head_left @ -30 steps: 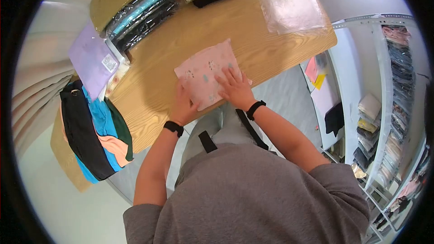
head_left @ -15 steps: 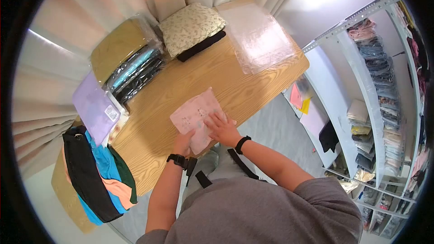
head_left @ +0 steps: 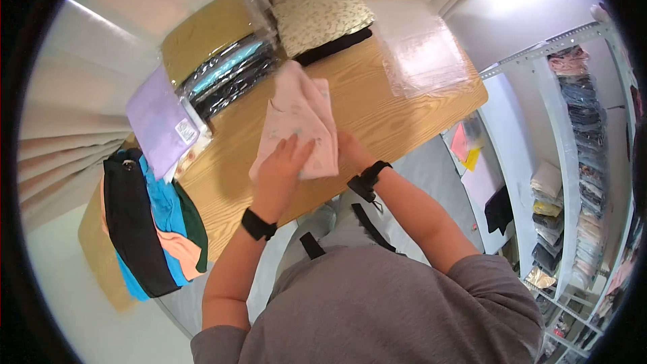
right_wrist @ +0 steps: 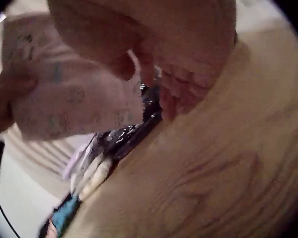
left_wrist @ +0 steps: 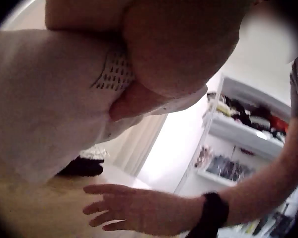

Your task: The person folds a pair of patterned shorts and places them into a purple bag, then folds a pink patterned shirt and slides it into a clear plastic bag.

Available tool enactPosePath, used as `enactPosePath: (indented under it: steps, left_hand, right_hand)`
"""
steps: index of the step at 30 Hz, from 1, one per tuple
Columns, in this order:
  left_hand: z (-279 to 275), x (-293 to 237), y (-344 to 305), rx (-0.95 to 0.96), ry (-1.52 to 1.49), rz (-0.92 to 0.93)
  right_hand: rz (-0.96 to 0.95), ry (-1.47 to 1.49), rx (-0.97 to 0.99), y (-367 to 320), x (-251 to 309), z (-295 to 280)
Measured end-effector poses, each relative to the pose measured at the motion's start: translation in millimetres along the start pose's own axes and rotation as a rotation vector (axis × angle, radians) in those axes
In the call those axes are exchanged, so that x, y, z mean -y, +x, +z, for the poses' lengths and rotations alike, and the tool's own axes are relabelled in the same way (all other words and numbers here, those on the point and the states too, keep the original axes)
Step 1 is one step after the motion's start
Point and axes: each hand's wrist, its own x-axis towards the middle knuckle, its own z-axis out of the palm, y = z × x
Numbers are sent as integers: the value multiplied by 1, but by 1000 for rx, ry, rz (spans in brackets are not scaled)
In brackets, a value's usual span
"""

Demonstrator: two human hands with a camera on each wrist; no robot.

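Observation:
A pink printed cloth is raised over the wooden table, its far end blurred and loosely folded. My left hand holds its near left part, fingers across the printed face; in the right wrist view the left hand grips the cloth at its edge. My right hand is at the cloth's right side. Seen from the left wrist, the right hand has its fingers extended and spread, apart from the cloth.
Along the table's back lie bagged dark garments, a floral folded cloth and clear plastic bags. A lilac package and draped black clothing are at left. Shelves with folded clothes stand at right.
The cloth, flat on the table under both hands before, is now lifted and turned with its far end loose. My right hand has come off its top to its right side; my left hand has moved onto its face.

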Motion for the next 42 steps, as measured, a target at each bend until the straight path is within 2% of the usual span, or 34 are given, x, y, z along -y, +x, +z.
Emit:
enactPosePath:
  steps: [1, 2, 4, 5, 8, 10, 12, 13, 15, 17, 18, 20, 21, 23, 24, 26, 30, 33, 36, 38, 42]
  left_hand:
    - [29, 7, -11, 141, 67, -23]
    - [48, 10, -25, 153, 61, -37]
    - [74, 14, -55, 340, -44, -90]
    - [80, 16, -62, 348, -50, -98]
    - [95, 25, -80, 327, -137, -176]
    - [104, 32, -89, 145, -74, -264]
    - [106, 36, -91, 215, -87, -260]
    - [108, 38, -91, 281, -102, -256]
    - [111, 36, -90, 282, -98, -258]
    - [114, 33, -89, 287, -97, -262]
    - [114, 33, -89, 282, -94, -267]
    - [114, 33, -90, 277, -88, -275]
    - [114, 32, -90, 267, -82, -269]
    - [113, 32, -88, 261, -77, -264]
    - [113, 31, -88, 263, -56, -271]
    - [111, 26, -87, 275, -36, -280]
    - [105, 20, -80, 267, -54, -298]
    - [103, 17, -78, 274, -70, -320]
    - [104, 15, -78, 263, -77, -337]
    - [103, 14, -77, 252, -77, -340]
    - [101, 10, -76, 237, -82, -344]
  right_hand:
    - [82, -97, -171, -19, 10, 7]
    - [167, -195, -343, -34, 17, 17]
    - [241, -224, -425, -42, 19, 28]
    - [293, -260, -504, -43, 19, 28]
    - [255, -266, -405, -42, 16, 24]
    - [245, -314, -461, -41, 16, 32]
    - [226, -365, -519, -39, 15, 35]
    - [241, -415, -469, -40, 15, 34]
    - [248, -474, -429, -38, 8, 17]
    - [395, -703, -340, -34, -7, -4]
    - [396, -705, -346, -40, 0, 13]
    - [320, -397, -474, -50, 12, 45]
    - [321, -398, -473, -49, 6, 35]
    - [114, -591, -537, -45, -5, 21]
    - [118, -590, -537, -45, -6, 20]
    - [-96, -991, -689, -47, -9, 20]
    - [-64, -1039, -728, -42, -17, 30]
    - [-131, -1041, -752, -43, -17, 38]
    - [-163, -1174, -699, -46, -15, 48]
    - [-74, -1086, -742, -47, -12, 56]
    - [-93, -875, -884, -46, -12, 70]
